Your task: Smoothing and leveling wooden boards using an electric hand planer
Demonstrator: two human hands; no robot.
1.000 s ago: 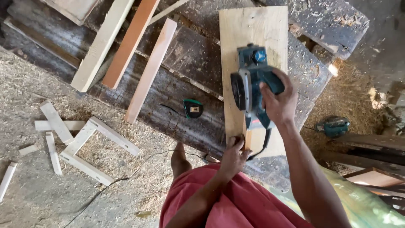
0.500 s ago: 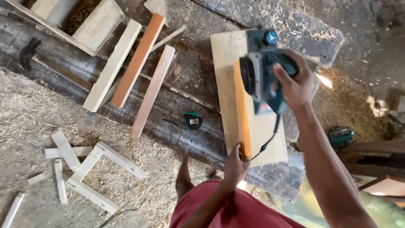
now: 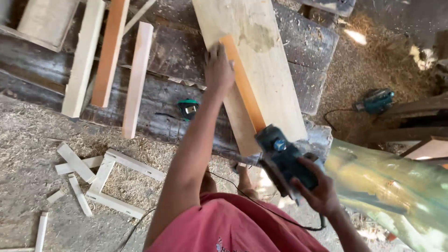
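Observation:
My left hand (image 3: 218,70) presses on the far end of a narrow orange wood strip (image 3: 242,91) that stands on edge on a wide pale board (image 3: 270,70). The board lies across a dark, dusty workbench (image 3: 163,98). My right hand (image 3: 319,191) grips a blue-green electric planer (image 3: 282,161) by its handle, held at the near end of the strip, off the board's edge. Its black cord (image 3: 261,207) trails down past my red shirt.
Several loose wood slats (image 3: 137,77) lie on the bench at left, with a green tape measure (image 3: 188,108) beside them. A small wooden frame (image 3: 114,182) and offcuts lie in sawdust on the floor. Another blue-green power tool (image 3: 375,100) sits at right.
My right hand has drawn the planer back along the strip to its near end. My left hand has moved from the strip's near end to its far end. The view shifted.

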